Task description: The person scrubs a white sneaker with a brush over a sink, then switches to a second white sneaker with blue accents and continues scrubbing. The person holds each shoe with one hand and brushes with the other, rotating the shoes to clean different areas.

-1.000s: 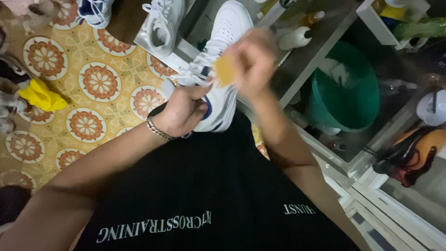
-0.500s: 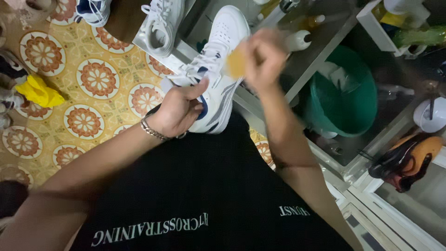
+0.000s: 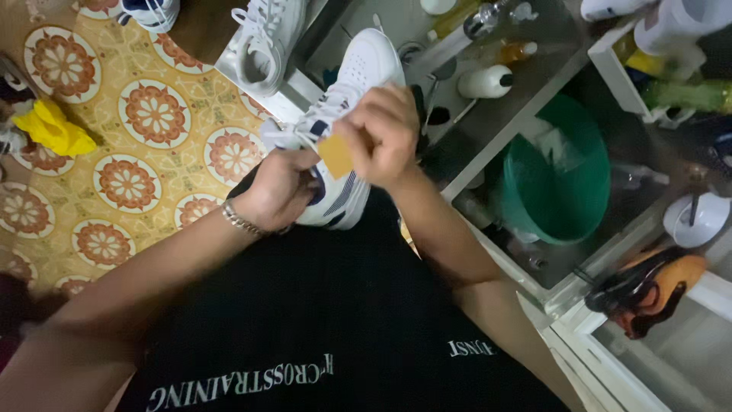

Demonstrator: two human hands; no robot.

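A white sneaker (image 3: pixel 366 65) with dark blue side stripes is held up over my lap, toe pointing away. My left hand (image 3: pixel 278 187), a metal bracelet on the wrist, grips its heel end from the left. My right hand (image 3: pixel 381 133) pinches a small yellow-orange sponge piece (image 3: pixel 335 155) and presses it against the shoe's side near the laces. Part of the shoe's heel is hidden behind both hands.
A green plastic basin (image 3: pixel 557 198) sits in a wet tiled washing area at right, with a white bottle (image 3: pixel 484 80) beside it. Another white sneaker (image 3: pixel 263 42) rests on a step ahead. A yellow cloth (image 3: pixel 53 130) lies on the patterned tile floor at left. An orange-and-black item (image 3: pixel 648 286) is at lower right.
My right hand with the sponge has moved down along the shoe toward the heel side. The left hand keeps its grip; the view has shifted slightly.
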